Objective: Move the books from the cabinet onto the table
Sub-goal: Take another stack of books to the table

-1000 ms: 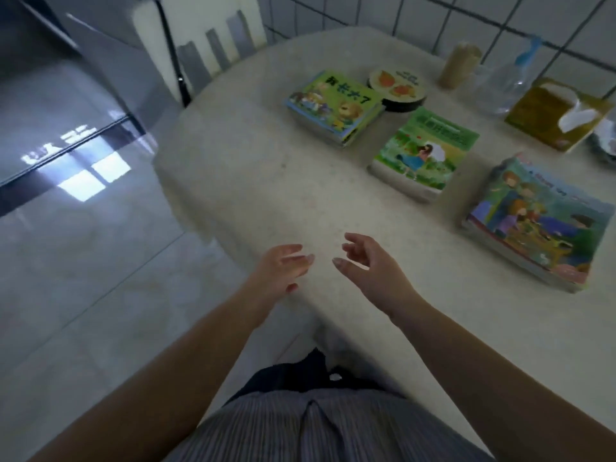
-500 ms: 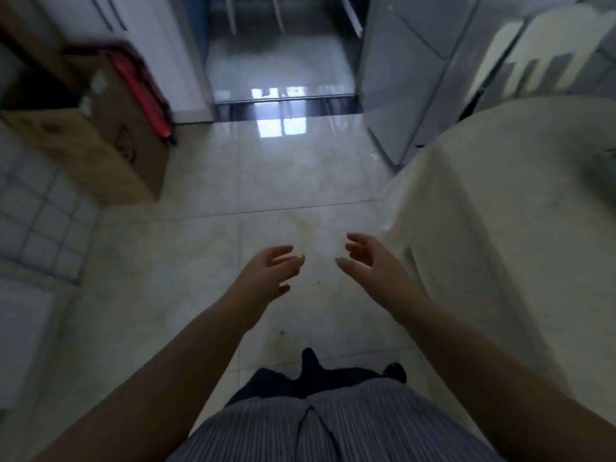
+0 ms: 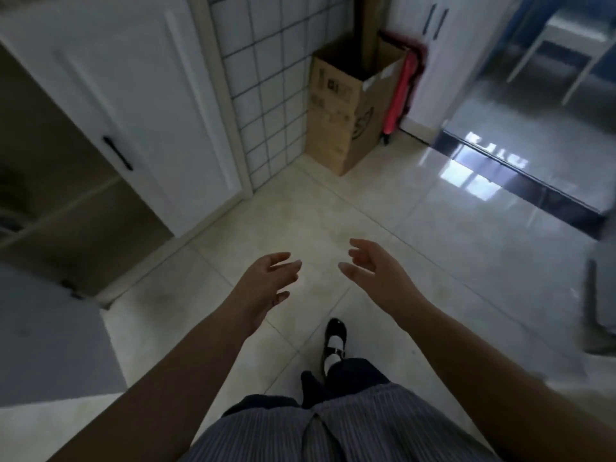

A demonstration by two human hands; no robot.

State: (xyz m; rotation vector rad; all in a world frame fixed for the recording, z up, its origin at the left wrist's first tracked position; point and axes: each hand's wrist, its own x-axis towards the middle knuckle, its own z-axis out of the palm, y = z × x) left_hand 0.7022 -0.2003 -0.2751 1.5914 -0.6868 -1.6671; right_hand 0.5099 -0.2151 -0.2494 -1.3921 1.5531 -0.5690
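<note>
A: Where were the hands at that moment?

B: Both were held out in front of the body, above the pale floor tiles (image 3: 300, 211). The left hand (image 3: 266, 281) and the right hand (image 3: 376, 275) faced each other, near but apart, with bare floor showing between them.

A: And the fingers?

B: The left fingers (image 3: 286, 263) were loosely spread and slightly curled, with nothing in them. The right fingers (image 3: 358, 253) were the same, spread and empty, the thumb pointing toward the other hand.

A: Could you see the books?

B: No books showed anywhere in the head view. The cabinet (image 3: 133, 105) stood at the upper left, its white door (image 3: 156, 95) with a dark handle (image 3: 117, 153) swung open. The opening beside it was dim and blurred, with a shelf edge (image 3: 66, 208) running across it. I could not tell what lay inside.

A: What else was around?

B: A brown cardboard box (image 3: 343, 108) stood on the floor against a white tiled wall (image 3: 266, 78), and something red (image 3: 400, 91) leaned just beside the box. One black shoe (image 3: 335, 338) with a white sock was planted on the tiles below the hands. A striped grey garment (image 3: 333, 431) filled the bottom of the view.

A: Any tabletop?

B: Only a pale strip (image 3: 50, 425) at the lower left edge, too blurred to name.
</note>
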